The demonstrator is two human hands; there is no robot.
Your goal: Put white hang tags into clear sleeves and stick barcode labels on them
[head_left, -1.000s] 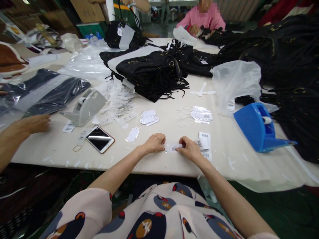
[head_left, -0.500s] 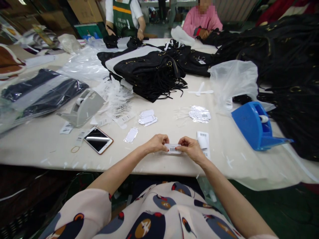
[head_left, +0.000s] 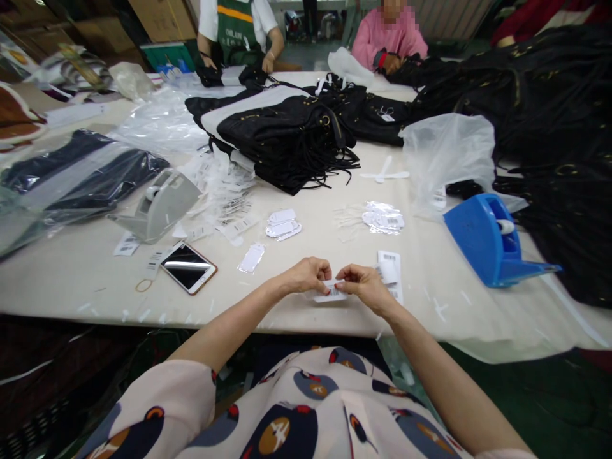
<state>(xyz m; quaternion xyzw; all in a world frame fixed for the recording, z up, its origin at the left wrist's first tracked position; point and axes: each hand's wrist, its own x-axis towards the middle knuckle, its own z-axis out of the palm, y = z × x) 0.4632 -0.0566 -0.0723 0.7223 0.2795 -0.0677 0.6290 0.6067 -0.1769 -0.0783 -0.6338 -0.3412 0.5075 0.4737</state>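
My left hand [head_left: 306, 275] and my right hand [head_left: 364, 285] meet at the near edge of the white table [head_left: 430, 299]. Both pinch a small white barcode tag [head_left: 331, 291] between fingertips, the left on its left end, the right on its right end. The tag is held just above the tabletop. A short stack of barcode labels [head_left: 389, 268] lies right beside my right hand. A single bagged tag [head_left: 253, 258] lies to the left of my left hand.
A phone [head_left: 188, 268] and a grey tape dispenser [head_left: 160, 205] sit left; a blue tape dispenser [head_left: 490, 239] sits right. Bagged tags [head_left: 385, 220], loose tags [head_left: 284, 226] and black fringed bags [head_left: 291, 143] fill the middle. Two people work at the far side.
A co-worker's arm at the left edge has withdrawn out of view. My hands have drawn slightly closer together on the tag and lifted it off the table.
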